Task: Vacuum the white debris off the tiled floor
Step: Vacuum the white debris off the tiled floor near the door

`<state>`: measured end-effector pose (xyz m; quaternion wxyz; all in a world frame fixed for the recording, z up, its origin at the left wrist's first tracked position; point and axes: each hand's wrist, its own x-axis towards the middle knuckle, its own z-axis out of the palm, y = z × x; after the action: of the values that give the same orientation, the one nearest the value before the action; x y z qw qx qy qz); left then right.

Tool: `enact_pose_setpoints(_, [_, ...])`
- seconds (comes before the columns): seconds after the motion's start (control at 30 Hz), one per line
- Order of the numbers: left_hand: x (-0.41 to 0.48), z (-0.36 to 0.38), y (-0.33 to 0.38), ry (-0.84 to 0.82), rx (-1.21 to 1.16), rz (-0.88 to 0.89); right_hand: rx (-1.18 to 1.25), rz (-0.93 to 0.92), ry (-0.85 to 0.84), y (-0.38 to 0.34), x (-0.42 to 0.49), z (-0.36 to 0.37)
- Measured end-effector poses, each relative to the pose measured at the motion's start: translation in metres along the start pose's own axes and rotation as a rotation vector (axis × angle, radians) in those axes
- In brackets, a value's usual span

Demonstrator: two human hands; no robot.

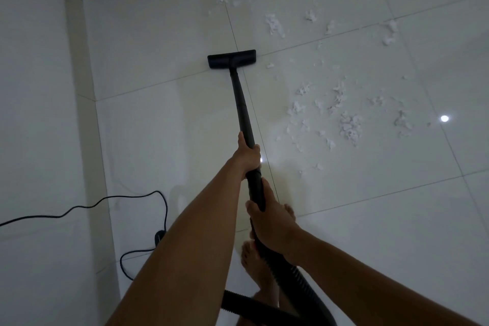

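Debris (349,126) lies scattered over the floor (158,127) at upper and centre right, just right of the nozzle (232,59) at centre, and left hand (248,156) ahead of right hand (272,219) both curl fingers round the wand (242,103), likely spaced for steering leverage.

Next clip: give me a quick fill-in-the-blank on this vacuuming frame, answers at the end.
1. The left hand and right hand both grip the long black vacuum tube; the one nearer the flat black floor nozzle is the ____.
2. Most of the scattered white debris on the glossy white tiled floor lies to the ____ of the nozzle.
3. The thin black power cord lies on the person's ____ side.

Missing words: left; right; left.
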<state>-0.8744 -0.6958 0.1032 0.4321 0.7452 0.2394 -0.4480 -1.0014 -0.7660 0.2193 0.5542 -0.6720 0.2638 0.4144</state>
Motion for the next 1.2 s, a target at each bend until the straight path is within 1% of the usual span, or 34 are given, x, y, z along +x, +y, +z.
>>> enact_pose_setpoints(0.23, [0.017,-0.005,0.048,0.011,-0.044,-0.01,0.078,0.049,-0.047,-0.035,0.019,-0.038])
enact_pose_setpoints(0.37, [0.021,-0.01,0.066,0.004,-0.083,-0.018,0.072,0.04,-0.056,-0.052,0.023,-0.049])
enact_pose_setpoints(0.63, [0.021,-0.032,0.093,0.0,-0.109,-0.055,-0.013,-0.033,-0.045,-0.082,0.03,-0.051])
enact_pose_setpoints(0.93, [0.042,-0.049,0.119,-0.005,-0.083,-0.062,0.117,-0.012,-0.081,-0.116,0.044,-0.062])
enact_pose_setpoints(1.1, [0.06,-0.072,0.13,-0.014,-0.069,-0.055,0.133,-0.015,-0.074,-0.136,0.065,-0.051])
enact_pose_setpoints(1.2, [0.073,-0.091,0.135,-0.025,-0.052,-0.047,0.091,-0.008,-0.048,-0.153,0.078,-0.04])
